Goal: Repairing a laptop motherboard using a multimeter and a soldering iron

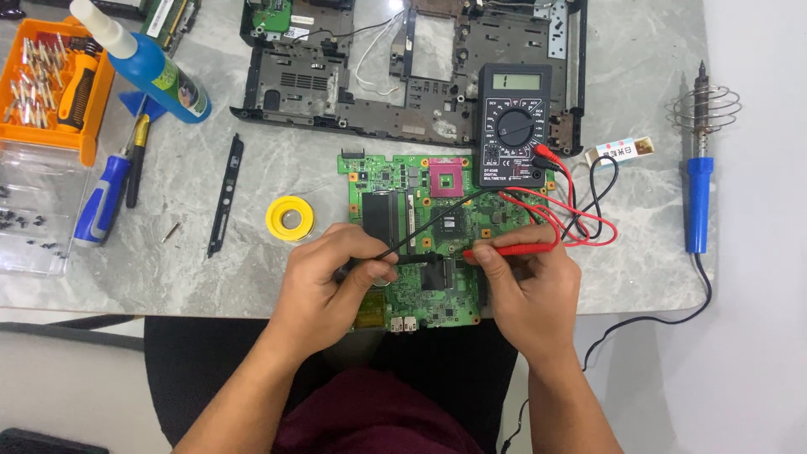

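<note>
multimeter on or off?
On. The multimeter has a digit lit on its display, its dial is turned off vertical, and red and black leads are plugged in.

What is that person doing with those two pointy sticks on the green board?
A person sits at a grey table with a green circuit board in front of them. The left hand holds a black probe and the right hand holds a red probe, both tips down on the board. Their wires run to a black multimeter resting on an opened laptop shell. A blue soldering iron lies at the right, untouched.
</note>
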